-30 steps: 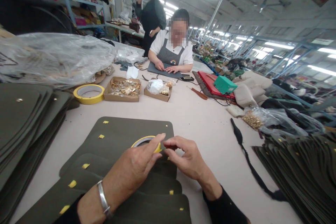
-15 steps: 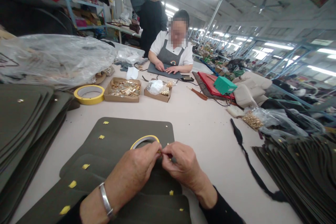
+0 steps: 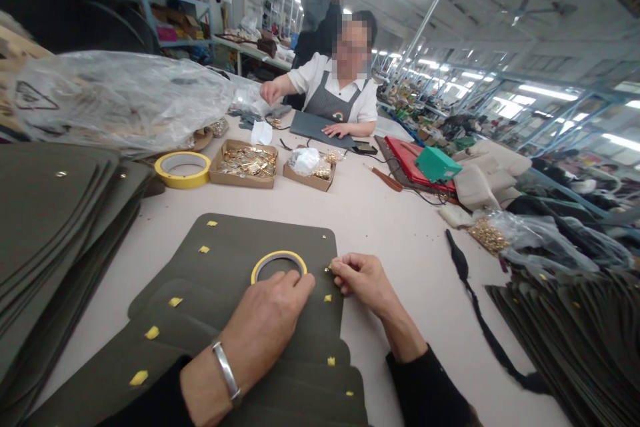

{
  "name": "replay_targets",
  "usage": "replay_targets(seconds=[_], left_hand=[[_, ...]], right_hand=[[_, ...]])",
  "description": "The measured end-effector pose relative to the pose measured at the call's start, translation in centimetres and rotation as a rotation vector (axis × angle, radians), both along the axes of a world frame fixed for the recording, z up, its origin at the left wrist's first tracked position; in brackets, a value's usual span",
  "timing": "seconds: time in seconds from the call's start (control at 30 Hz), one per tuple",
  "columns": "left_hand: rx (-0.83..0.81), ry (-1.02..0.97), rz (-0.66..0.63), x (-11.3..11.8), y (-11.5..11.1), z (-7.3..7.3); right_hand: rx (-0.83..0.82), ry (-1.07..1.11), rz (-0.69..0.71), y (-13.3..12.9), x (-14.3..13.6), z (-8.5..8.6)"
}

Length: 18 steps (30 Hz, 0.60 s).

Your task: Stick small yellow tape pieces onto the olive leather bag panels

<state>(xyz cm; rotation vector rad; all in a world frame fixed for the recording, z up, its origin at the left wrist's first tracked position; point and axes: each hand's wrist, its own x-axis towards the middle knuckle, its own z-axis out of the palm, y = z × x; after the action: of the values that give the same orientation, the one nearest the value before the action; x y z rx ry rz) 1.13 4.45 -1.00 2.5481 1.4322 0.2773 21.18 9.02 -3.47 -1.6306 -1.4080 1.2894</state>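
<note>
My left hand [image 3: 270,320], with a silver bracelet at the wrist, has its fingers closed on the near side of a yellow tape roll [image 3: 279,255]. The roll is over the dark olive panels [image 3: 233,267], which lie overlapped on the table. At the right edge of the top panel, my right hand [image 3: 363,283] pinches a small yellow tape piece [image 3: 330,267], mostly covered by the fingertips, beside a small metal stud. Another stud [image 3: 324,237] shows bare near the panel's upper right corner. Yellow tape bits [image 3: 175,302] dot both sides of the panels.
Stacked olive panels [image 3: 45,227] rise at left; more [image 3: 545,327] lie at right. Toward the back are another tape roll [image 3: 183,180], a box of gold metal parts [image 3: 245,163] and a smaller box [image 3: 310,180]. A black strap [image 3: 475,307] lies at right. A co-worker [image 3: 345,93] sits opposite.
My hands have parted: the right has moved right and up to the panel's edge, while the left stays at the roll. The seated co-worker has raised one hand off the work.
</note>
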Motion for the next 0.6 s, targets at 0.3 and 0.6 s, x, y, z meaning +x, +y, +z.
replay_targets(seconds=[0.3,0.6], left_hand=[[-0.097,0.084,-0.006,0.4,0.1,0.2],[-0.149,0.104,0.008,0.4,0.1,0.5]], right_hand=[[0.291,-0.468,0.179,-0.4,-1.4,0.4],[0.294,-0.575,0.136,-0.1,-1.0,0.4]])
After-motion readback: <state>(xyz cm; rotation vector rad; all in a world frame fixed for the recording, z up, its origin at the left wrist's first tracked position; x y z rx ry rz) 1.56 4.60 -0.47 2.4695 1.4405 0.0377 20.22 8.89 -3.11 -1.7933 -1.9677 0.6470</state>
